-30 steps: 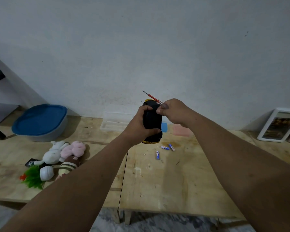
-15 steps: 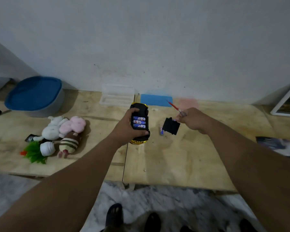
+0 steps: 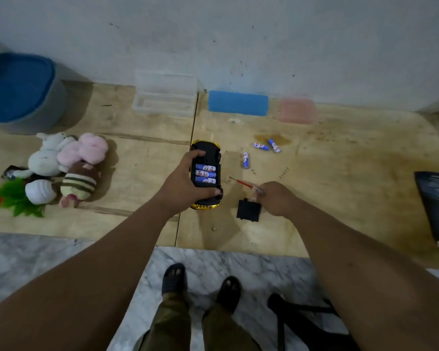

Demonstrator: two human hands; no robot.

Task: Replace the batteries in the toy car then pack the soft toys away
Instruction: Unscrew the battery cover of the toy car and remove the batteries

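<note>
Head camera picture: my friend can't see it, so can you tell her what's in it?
A person's left hand holds a toy car upside down on a wooden table, showing three batteries inside. The right hand holds a red screwdriver and the black battery cover. Three loose batteries lie nearby, soft toys at the left.

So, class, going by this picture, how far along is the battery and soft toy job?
Done: the black battery cover is off, lying on the table. In hand: the left hand grips the upturned toy car, three batteries in its bay; the right hand holds the screwdriver. Left: swapping cells, refitting the cover, packing the soft toys.
</note>
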